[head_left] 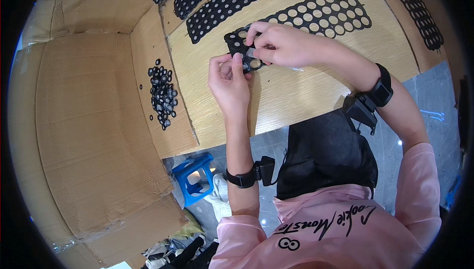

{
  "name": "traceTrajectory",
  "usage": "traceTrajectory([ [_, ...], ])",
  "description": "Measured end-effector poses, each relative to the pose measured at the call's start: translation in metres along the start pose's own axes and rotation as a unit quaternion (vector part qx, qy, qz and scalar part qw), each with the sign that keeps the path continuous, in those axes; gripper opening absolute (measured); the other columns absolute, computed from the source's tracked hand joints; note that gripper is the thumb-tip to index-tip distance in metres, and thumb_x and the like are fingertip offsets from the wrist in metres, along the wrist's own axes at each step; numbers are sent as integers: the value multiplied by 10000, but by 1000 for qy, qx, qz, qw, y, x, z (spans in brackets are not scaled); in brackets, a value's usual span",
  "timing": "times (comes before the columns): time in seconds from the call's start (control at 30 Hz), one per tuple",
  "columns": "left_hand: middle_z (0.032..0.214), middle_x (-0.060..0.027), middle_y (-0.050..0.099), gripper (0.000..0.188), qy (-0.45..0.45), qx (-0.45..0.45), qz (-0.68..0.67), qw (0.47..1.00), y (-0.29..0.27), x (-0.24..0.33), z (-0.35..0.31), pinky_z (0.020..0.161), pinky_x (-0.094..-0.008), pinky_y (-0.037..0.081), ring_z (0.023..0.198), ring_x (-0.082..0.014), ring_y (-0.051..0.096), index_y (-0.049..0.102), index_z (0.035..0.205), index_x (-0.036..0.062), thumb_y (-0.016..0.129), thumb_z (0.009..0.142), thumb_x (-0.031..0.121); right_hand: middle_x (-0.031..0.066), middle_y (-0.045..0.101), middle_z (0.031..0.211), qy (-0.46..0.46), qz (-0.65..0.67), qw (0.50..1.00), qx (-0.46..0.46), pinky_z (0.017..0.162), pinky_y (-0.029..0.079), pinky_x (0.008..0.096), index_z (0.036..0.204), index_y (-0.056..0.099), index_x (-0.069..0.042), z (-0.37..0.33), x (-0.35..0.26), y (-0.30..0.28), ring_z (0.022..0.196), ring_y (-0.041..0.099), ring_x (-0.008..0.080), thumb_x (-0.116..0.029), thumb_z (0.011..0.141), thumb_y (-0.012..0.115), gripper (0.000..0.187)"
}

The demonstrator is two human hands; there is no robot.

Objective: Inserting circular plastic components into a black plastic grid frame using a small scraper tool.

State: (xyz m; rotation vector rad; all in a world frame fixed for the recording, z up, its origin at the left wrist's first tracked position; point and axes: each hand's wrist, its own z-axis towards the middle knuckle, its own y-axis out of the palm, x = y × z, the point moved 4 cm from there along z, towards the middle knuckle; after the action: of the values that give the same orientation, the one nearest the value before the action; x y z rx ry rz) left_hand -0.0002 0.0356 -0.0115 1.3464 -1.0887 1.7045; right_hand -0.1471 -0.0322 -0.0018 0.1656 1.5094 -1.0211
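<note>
A black sheet with rows of round holes (332,16) lies across the wooden table. My left hand (231,82) grips its left end, the thumb on top and the other fingers curled at its near edge. From the right, my right hand (284,45) comes over the same end with its fingers bent together. A small pale, translucent piece (251,52) shows at those fingertips. What it is, and whether it is pinched or lies on the sheet, I cannot tell. Part of the sheet is hidden under both hands.
Several black sheets filled with grey discs (237,6) lie at the back. Loose black rings and discs (163,93) form a pile on cardboard at the left. Another black sheet (414,9) lies far right. A tall cardboard wall (94,125) borders the left; a blue stool (193,179) stands below.
</note>
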Motion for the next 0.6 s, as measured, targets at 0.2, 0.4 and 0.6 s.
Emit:
traceTrajectory([
  [0.2,668,-65,633,151,9,-7,-11,1000,-3,1,0,410,-177,353,475,-65,522,488,926,22,608,923,113,102,583,1065,-37,-82,994,63,708,470,371,737,632,33,3,-1,12,763,607,262,-186,886,541,280],
  [0.4,681,-66,638,148,20,-30,-23,999,1,-1,0,408,-176,351,475,-63,521,481,929,26,606,923,105,93,592,1054,-21,-133,983,122,728,487,382,811,649,34,0,0,16,815,624,272,-178,885,524,257],
  [0.6,669,-49,629,153,9,-12,-23,1000,-3,0,1,409,-176,351,472,-59,517,487,919,30,608,925,123,95,573,1056,-40,-96,990,99,704,481,359,810,639,51,1,-4,7,756,619,245,-172,888,540,256],
])
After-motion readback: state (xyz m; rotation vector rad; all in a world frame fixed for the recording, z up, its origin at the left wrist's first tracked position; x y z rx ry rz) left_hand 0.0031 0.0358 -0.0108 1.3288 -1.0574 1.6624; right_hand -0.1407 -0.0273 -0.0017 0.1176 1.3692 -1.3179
